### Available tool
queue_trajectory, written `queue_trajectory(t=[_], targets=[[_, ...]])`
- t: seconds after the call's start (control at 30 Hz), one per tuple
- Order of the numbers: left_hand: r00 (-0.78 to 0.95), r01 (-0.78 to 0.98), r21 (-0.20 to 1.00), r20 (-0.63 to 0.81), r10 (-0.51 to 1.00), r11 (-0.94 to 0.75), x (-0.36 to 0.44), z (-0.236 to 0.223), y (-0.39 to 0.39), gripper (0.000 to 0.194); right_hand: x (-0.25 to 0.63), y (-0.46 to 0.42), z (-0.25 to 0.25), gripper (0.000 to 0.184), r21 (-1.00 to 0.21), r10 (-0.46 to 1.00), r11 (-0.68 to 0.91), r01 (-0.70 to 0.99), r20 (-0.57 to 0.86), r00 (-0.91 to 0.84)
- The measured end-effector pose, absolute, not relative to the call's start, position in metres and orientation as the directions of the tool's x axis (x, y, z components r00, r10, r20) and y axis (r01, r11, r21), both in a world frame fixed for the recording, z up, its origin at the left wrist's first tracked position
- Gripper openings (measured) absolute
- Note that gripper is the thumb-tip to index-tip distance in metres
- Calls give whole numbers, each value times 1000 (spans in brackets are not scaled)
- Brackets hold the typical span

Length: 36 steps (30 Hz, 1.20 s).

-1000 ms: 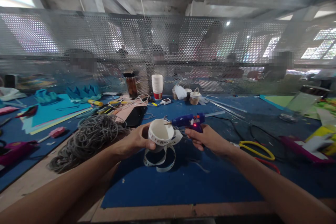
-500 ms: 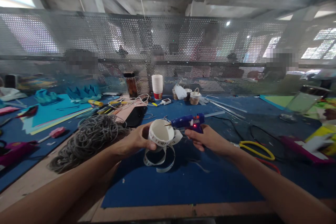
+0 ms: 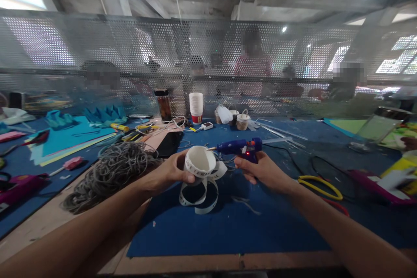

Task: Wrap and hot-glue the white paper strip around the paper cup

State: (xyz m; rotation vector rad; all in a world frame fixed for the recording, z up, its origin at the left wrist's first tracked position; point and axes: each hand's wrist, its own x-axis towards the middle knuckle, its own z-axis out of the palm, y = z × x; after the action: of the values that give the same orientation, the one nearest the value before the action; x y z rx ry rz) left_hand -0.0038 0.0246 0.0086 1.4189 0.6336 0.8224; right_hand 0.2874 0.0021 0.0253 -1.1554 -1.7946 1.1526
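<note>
My left hand [image 3: 174, 170] is closed around the side of a white paper cup [image 3: 199, 159], tilted so its open mouth faces up toward me. A white ribbon [image 3: 206, 210] printed with dark letters runs around the cup, and its loose end hangs in loops below. In my right hand [image 3: 257, 168] is a blue hot glue gun [image 3: 239, 147] with a red light lit and a clear glue stick out of its back. Its metal nozzle points left, close to the cup's right rim; whether it touches cannot be made out.
Left of the cup lies a heap of grey cord [image 3: 112, 173], beside a dark phone [image 3: 170, 144]. Behind stand stacked paper cups [image 3: 196, 107], a lidded jar [image 3: 163, 105] and small cord-handled cups [image 3: 242, 121]. Yellow-handled scissors [image 3: 321, 187] rest at right. Perforated metal screen [image 3: 208, 52] closes the back.
My right hand has drawn the glue gun a little to the right, so its nozzle has moved from over the cup's mouth to the right rim. My left hand holds the cup nearly still.
</note>
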Motion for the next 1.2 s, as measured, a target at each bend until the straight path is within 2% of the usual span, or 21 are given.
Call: queue_trajectory(t=[0.2, 0.57, 0.8, 1.07, 1.2], targets=[[585, -145, 989, 106, 804, -25, -3, 11, 23, 81, 286, 6, 24, 34, -945, 942, 217, 245, 136, -308], [597, -157, 988, 95, 797, 0, -4, 11, 23, 83, 286, 7, 20, 41, -918, 943, 184, 351, 64, -325], [592, -158, 987, 112, 798, -21, -3, 12, 23, 83, 285, 7, 18, 40, -967, 939, 161, 196, 88, -333], [586, -96, 994, 102, 804, -56, -4, 12, 23, 82, 287, 3, 23, 42, -900, 936, 206, 384, 67, -344], [532, -7, 990, 124, 838, -142, -3, 15, 23, 84, 287, 1, 27, 37, -899, 935, 208, 386, 67, -348]])
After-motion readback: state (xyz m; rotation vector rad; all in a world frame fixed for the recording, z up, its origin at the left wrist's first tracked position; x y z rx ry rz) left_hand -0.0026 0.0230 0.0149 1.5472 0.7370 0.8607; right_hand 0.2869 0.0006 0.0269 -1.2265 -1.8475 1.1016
